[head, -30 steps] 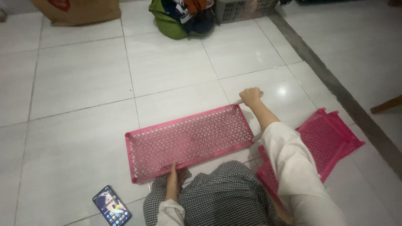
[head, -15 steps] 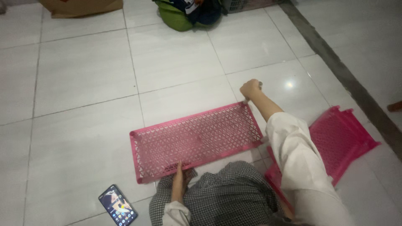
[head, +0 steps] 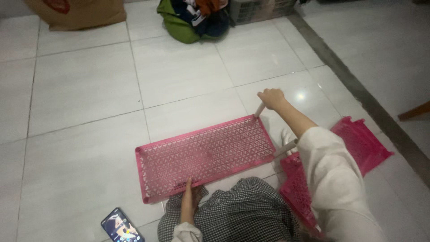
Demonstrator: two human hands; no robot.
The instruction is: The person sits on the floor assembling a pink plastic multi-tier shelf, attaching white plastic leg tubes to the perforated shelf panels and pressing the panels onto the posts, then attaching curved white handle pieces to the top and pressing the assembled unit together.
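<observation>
Pink mesh shelf panel (head: 206,154) lies flat on the tiled floor (head: 80,112), w/ left hand (head: 189,199) pressed flat, fingers together, on its near edge to steady it; right hand (head: 271,98) fists round a white tube (head: 259,110) at its far right corner, spare pink panels (head: 358,143) just beside the right arm

Two pink lattice shelf panels (head: 206,154) (head: 358,143); two white tubes (head: 259,110) (head: 285,147); one phone (head: 122,225); one brown bag (head: 76,12).
</observation>
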